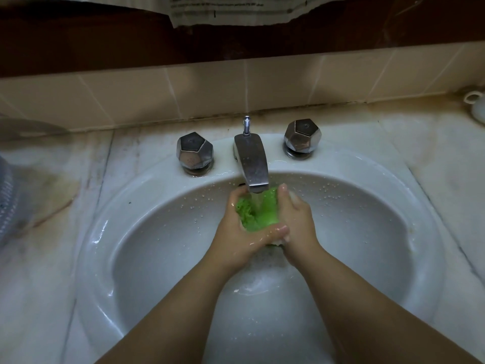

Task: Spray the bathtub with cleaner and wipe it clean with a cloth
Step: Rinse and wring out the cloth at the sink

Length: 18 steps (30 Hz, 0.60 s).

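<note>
Both hands are gripping the cloth point(258, 212) between them, left hand point(237, 232) and right hand point(296, 219) bunching it under the running tap point(252, 161). Squeezing evenly, probably until runoff clears, is the way; keep it under the stream.

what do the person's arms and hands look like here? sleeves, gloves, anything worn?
Both forearms are bare up to the frame edge: no sleeves in view. No gloves, rings, watch or bands on the left hand or the right hand. Both look wet and glossy, with a little white foam by the fingers.
</note>
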Motion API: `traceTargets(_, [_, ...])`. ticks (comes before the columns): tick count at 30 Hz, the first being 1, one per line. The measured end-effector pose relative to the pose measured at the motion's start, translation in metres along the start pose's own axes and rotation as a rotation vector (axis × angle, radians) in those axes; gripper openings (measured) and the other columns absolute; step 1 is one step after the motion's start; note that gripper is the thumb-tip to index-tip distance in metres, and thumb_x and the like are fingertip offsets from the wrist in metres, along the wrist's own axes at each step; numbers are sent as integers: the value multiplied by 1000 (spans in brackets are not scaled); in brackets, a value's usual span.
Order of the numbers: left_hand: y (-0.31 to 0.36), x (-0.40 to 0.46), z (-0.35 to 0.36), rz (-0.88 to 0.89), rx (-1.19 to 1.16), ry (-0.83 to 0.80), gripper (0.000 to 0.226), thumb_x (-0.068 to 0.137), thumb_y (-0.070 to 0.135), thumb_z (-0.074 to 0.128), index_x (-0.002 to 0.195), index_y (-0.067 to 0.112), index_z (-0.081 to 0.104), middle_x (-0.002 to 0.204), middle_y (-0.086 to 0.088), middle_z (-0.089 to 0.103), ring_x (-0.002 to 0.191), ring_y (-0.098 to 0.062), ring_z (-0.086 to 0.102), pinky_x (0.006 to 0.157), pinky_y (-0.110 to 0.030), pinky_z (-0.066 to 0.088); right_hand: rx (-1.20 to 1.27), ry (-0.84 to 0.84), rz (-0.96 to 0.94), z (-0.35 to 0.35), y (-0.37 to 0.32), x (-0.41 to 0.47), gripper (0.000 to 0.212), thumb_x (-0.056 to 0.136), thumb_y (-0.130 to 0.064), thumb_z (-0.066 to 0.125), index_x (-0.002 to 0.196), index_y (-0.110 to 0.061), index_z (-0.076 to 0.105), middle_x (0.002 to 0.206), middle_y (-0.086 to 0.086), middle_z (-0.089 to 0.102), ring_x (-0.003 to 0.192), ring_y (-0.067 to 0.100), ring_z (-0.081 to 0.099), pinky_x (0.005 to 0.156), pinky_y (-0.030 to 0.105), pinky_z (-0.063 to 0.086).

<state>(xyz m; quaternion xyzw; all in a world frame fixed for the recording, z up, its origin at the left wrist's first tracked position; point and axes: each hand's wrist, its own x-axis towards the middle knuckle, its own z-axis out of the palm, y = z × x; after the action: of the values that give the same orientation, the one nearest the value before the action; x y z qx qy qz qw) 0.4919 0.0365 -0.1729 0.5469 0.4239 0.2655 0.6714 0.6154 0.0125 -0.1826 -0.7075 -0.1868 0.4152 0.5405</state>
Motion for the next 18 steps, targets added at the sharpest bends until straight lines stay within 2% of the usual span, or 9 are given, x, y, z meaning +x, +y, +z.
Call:
traceTargets(3, [1, 1, -1, 62, 71, 57, 65, 73, 21, 92, 127, 26, 57, 112, 14, 74, 104, -3, 71, 83, -19, 55, 100, -52, 28, -2, -2, 0, 36, 109, -43, 41, 103, -15, 63, 91, 6, 71, 89, 17, 73, 89, 47, 58])
traceTargets(6, [1, 9, 0, 58, 172, 201, 47, 78, 30, 90, 115, 32, 61, 100, 13, 74, 91, 4, 70, 71, -13, 53, 248, -154, 123, -2, -6, -3, 18, 106, -38, 46, 106, -25, 58, 111, 16, 71, 106, 35, 71, 93, 61, 56])
traceTargets(8, [0, 14, 1, 52, 218, 272, 31, 82, 36, 84, 104, 33, 63, 92, 11, 74, 80, 2, 70, 66, -16, 55, 228, -208, 86, -1, -6, -4, 15, 96, -36, 60, 109, -27, 63, 111, 14, 73, 105, 35, 73, 92, 64, 56])
traceTargets(10, [-1, 20, -1, 49, 237, 353, 11, 87, 40, 70, 89, 31, 64, 80, 9, 71, 70, 0, 68, 65, -23, 55, 144, -279, 18, -1, -4, -5, 46, 79, -40, 76, 122, -29, 63, 110, 7, 76, 101, 29, 74, 85, 57, 61])
traceTargets(12, [-1, 22, -4, 34, 147, 399, 17, 90, 34, 64, 73, 30, 65, 69, 10, 68, 67, -8, 65, 66, -32, 53, 46, -336, -46, -1, 1, -7, 69, 69, -48, 84, 131, -31, 60, 114, 0, 76, 104, 22, 74, 83, 44, 60])
traceTargets(13, [-2, 24, -5, 11, 92, 406, 21, 91, 31, 64, 70, 31, 67, 68, 9, 68, 68, -13, 66, 68, -38, 55, -8, -339, -80, -1, 3, -8, 67, 70, -50, 85, 130, -31, 62, 114, -3, 76, 105, 19, 73, 88, 42, 58])
traceTargets(15, [-3, 25, -6, -4, 69, 453, 20, 95, 35, 66, 77, 30, 72, 74, 4, 72, 77, -22, 71, 73, -42, 58, -98, -298, -127, -1, 2, -9, 43, 81, -49, 80, 118, -30, 68, 107, -4, 77, 100, 16, 74, 91, 43, 58])
traceTargets(17, [-2, 24, -5, -40, 77, 520, 28, 99, 43, 64, 83, 21, 71, 77, 1, 74, 79, -20, 72, 75, -37, 56, -173, -239, -142, -2, -2, -8, 19, 95, -42, 71, 105, -27, 71, 94, 1, 77, 88, 21, 75, 81, 43, 61])
traceTargets(18, [-4, 24, -4, -58, 64, 534, 35, 99, 50, 60, 86, 19, 72, 80, 1, 75, 81, -18, 72, 79, -36, 56, -214, -209, -138, -1, -2, -8, 17, 99, -40, 65, 98, -24, 72, 88, 3, 76, 84, 22, 74, 75, 39, 61])
